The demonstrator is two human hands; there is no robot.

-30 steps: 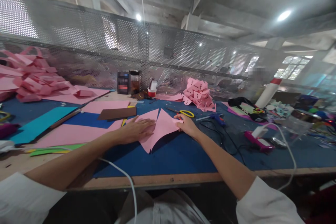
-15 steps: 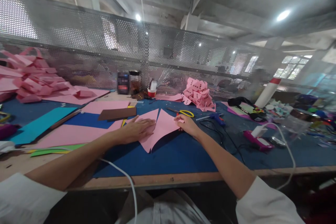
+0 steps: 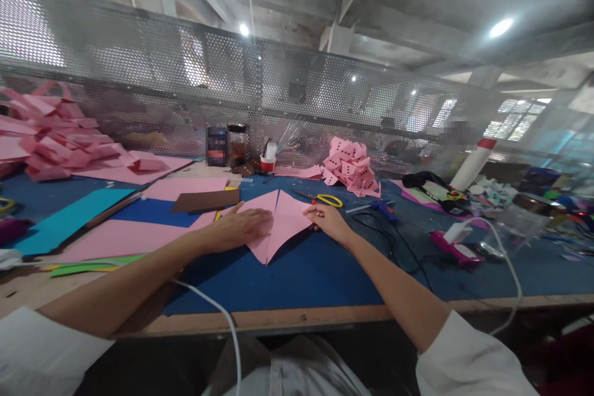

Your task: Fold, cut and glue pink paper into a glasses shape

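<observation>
A pink sheet of paper [image 3: 284,223] with a crease or slit down its middle lies on the blue tabletop in front of me. My left hand [image 3: 245,224] rests flat on its left half, fingers stretched out. With thumb and fingers, my right hand [image 3: 325,219] pinches the right corner, and that half is raised off the table. Just beyond the paper are scissors with yellow handles [image 3: 329,200]. A brown strip [image 3: 206,200] lies to the left of the sheet.
Pink cut pieces [image 3: 60,133] are heaped at far left, and a dotted pink pile [image 3: 351,167] stands behind. A blue glue gun [image 3: 385,210] with its cable, a magenta power strip [image 3: 457,249] and a clear jar [image 3: 520,226] occupy the right. A white cable [image 3: 223,309] crosses the front edge.
My right hand has moved slightly left with the pinched corner, bringing the right half of the pink paper inward. My left hand stays flat on the other half.
</observation>
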